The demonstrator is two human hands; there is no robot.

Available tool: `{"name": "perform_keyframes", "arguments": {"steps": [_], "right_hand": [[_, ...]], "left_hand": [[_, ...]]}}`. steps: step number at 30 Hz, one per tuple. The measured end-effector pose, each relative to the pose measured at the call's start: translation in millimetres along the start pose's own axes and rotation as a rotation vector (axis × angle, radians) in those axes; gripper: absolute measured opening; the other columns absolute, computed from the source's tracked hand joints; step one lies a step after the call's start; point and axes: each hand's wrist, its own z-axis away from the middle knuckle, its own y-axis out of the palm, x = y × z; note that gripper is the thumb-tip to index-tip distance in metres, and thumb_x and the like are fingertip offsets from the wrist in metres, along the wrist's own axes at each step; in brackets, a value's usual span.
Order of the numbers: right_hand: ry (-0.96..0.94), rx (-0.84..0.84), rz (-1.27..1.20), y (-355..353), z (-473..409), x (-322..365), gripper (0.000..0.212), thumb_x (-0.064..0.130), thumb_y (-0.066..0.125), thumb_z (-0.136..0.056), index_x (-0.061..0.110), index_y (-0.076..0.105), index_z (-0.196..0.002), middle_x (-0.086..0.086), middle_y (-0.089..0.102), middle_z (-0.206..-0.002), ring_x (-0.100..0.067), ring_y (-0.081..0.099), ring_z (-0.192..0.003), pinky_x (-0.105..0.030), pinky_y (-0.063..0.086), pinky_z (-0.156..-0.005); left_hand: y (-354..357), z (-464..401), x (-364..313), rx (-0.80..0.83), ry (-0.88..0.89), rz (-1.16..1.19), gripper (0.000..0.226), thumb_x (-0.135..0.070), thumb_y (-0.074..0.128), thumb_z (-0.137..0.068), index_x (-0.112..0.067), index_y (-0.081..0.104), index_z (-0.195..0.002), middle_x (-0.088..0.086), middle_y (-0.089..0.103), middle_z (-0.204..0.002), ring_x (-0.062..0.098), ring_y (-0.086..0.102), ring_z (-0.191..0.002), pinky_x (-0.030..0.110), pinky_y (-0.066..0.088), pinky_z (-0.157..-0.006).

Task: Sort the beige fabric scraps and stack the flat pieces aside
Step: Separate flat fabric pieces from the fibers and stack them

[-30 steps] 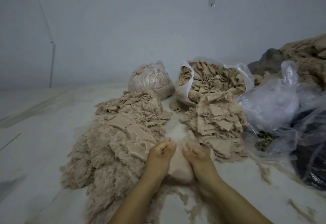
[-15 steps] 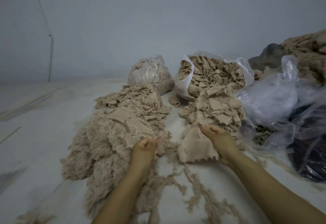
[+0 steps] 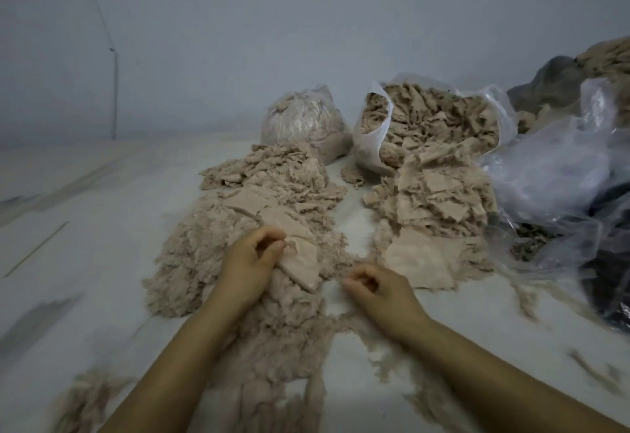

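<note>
Since half a second ago the right hand (image 3: 376, 287) has let go of the flat piece (image 3: 421, 262) it was laying on the stack of flat pieces (image 3: 433, 201) and drawn back toward the near edge of the floor (image 3: 85, 228), while the left hand (image 3: 250, 262) has moved onto another piece in the frayed pile (image 3: 218, 255).

By my reading the step in hand is picking the next flat scrap out of the loose mass. That pile, the largest heap, spreads across the middle of the floor, left of centre and running down to the near edge. The stack sits well to its right, toward the right edge, in front of the open bag (image 3: 426, 126) of scraps; the tied bag (image 3: 303, 122) stands behind the pile, near the far edge.

Left hand: fingers curled, thumb and fingertips pinching the upper edge of a smooth scrap (image 3: 300, 262) that lies on the pile's right flank, just beside and partly under the hand. Right hand: fingers loosely curled, holding nothing, hovering between pile and stack, close to the scrap's lower corner.

Next, the scrap likely needs pulling free of clinging lint, perhaps with both hands, then carrying right onto the stack.
</note>
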Motion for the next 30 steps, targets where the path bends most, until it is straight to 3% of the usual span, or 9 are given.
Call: {"name": "perform_keyframes", "arguments": {"steps": [5, 8, 10, 12, 15, 17, 21, 27, 30], "right_hand": [[-0.048, 0.215, -0.009, 36.3, -1.5, 14.4, 0.022, 0.036, 0.075, -0.079, 0.031, 0.059, -0.064, 0.011, 0.057, -0.064, 0.003, 0.051, -0.061, -0.013, 0.036, -0.059], [0.022, 0.036, -0.207, 40.5, -10.5, 17.8, 0.027, 0.018, 0.063, -0.091, 0.022, 0.054, -0.066, 0.009, 0.052, -0.061, -0.003, 0.047, -0.057, -0.021, 0.037, -0.059], [0.110, -0.064, -0.293, 33.5, -17.0, 19.5, 0.023, 0.024, 0.057, -0.095, 0.014, 0.051, -0.075, -0.001, 0.052, -0.068, -0.016, 0.050, -0.066, -0.032, 0.042, -0.063], [0.158, 0.015, -0.270, 27.6, -16.1, 17.4, 0.025, 0.035, 0.063, -0.089, 0.014, 0.052, -0.082, -0.003, 0.055, -0.076, -0.021, 0.054, -0.074, -0.036, 0.047, -0.070], [0.051, 0.265, 0.101, 30.8, 1.6, 14.9, 0.043, 0.046, 0.078, -0.073, 0.023, 0.042, -0.066, 0.007, 0.044, -0.068, -0.005, 0.041, -0.061, -0.016, 0.032, -0.055], [-0.075, 0.213, 0.191, 36.6, 7.4, 9.0, 0.047, 0.036, 0.073, -0.082, 0.023, 0.033, -0.062, 0.007, 0.036, -0.064, -0.005, 0.034, -0.058, -0.017, 0.029, -0.054], [0.105, -0.060, -0.077, 22.4, 1.3, 7.5, 0.032, 0.026, 0.057, -0.095, 0.019, 0.038, -0.070, 0.000, 0.044, -0.071, -0.012, 0.042, -0.064, -0.015, 0.033, -0.054], [-0.083, 0.367, 0.297, 34.5, 21.5, 16.5, 0.034, 0.059, 0.072, -0.072, 0.034, 0.049, -0.072, 0.015, 0.047, -0.091, -0.006, 0.041, -0.093, -0.022, 0.035, -0.082], [-0.184, 0.168, 0.169, 42.4, 20.1, 18.6, 0.033, 0.028, 0.066, -0.089, 0.025, 0.042, -0.066, 0.010, 0.043, -0.080, -0.011, 0.042, -0.081, -0.021, 0.034, -0.075]], "left_hand": [[-19.8, 13.1, 20.1, 0.176, -0.028, -0.227, 0.018, -0.037, 0.076, -0.076, -0.029, 0.064, -0.087, -0.007, 0.062, -0.089, 0.005, 0.056, -0.076, 0.008, 0.041, -0.063], [-25.3, 21.7, 26.8, 0.357, 0.041, -0.244, 0.043, -0.057, 0.074, -0.065, -0.047, 0.055, -0.102, -0.020, 0.053, -0.111, -0.008, 0.049, -0.100, 0.005, 0.035, -0.080], [-25.5, 22.8, 33.5, 0.406, 0.129, -0.342, 0.049, -0.049, 0.076, -0.071, -0.037, 0.057, -0.115, -0.016, 0.052, -0.115, -0.002, 0.047, -0.103, 0.001, 0.028, -0.083], [-22.0, 22.1, 39.4, 0.312, 0.152, -0.350, 0.021, -0.025, 0.071, -0.083, -0.027, 0.063, -0.103, -0.006, 0.059, -0.105, 0.008, 0.053, -0.097, 0.001, 0.031, -0.075], [-16.1, 16.6, 38.3, 0.098, 0.013, -0.167, 0.015, -0.017, 0.055, -0.093, -0.032, 0.060, -0.095, -0.009, 0.064, -0.097, -0.001, 0.057, -0.082, 0.008, 0.037, -0.065], [-13.3, 12.8, 37.1, -0.009, -0.062, -0.134, 0.021, -0.018, 0.050, -0.096, -0.026, 0.058, -0.114, -0.012, 0.058, -0.108, 0.003, 0.055, -0.093, 0.015, 0.038, -0.073], [-6.0, 13.6, 37.0, -0.049, 0.193, -0.399, 0.022, -0.001, 0.056, -0.087, -0.012, 0.056, -0.106, -0.003, 0.050, -0.101, 0.013, 0.048, -0.095, 0.018, 0.030, -0.071], [0.5, 10.8, 32.7, -0.141, 0.028, -0.210, 0.018, 0.000, 0.059, -0.085, -0.017, 0.059, -0.091, 0.000, 0.060, -0.097, 0.015, 0.054, -0.088, 0.016, 0.035, -0.071], [-1.7, 6.9, 21.5, -0.194, 0.032, -0.225, 0.020, 0.004, 0.056, -0.084, -0.016, 0.058, -0.083, 0.003, 0.058, -0.093, 0.017, 0.053, -0.086, 0.012, 0.034, -0.066]]}}
